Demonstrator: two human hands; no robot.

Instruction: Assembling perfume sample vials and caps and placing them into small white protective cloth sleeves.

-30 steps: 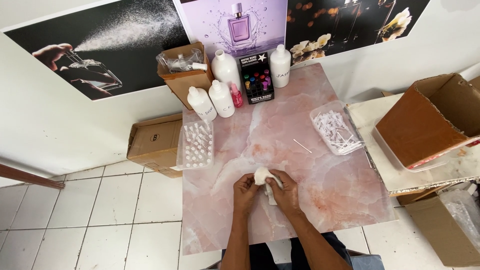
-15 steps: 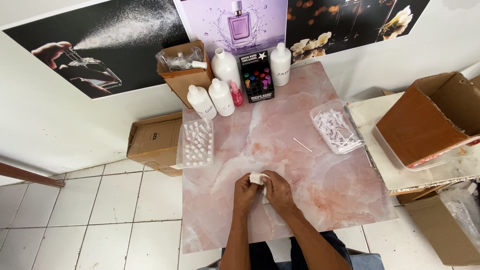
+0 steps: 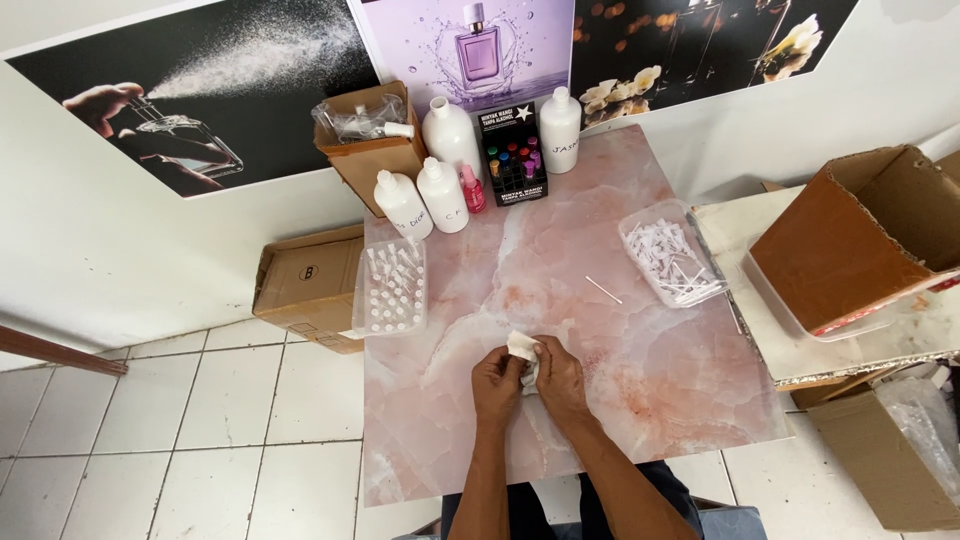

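Observation:
My left hand and my right hand are pressed together over the near middle of a pink marbled table. Between their fingers they pinch a small white crumpled tissue. Whatever sits inside the tissue is hidden. A thin white stick lies alone on the tabletop, beyond my right hand.
A clear tray of small white-capped vials sits at the left edge, a clear tray of white sprayer tubes at the right. White bottles, a small pink bottle and a black box line the far edge. Open cardboard boxes stand around.
Both hands have shifted slightly left and toward me, still working the tissue between the fingers. The tissue looks more bunched than a second ago.

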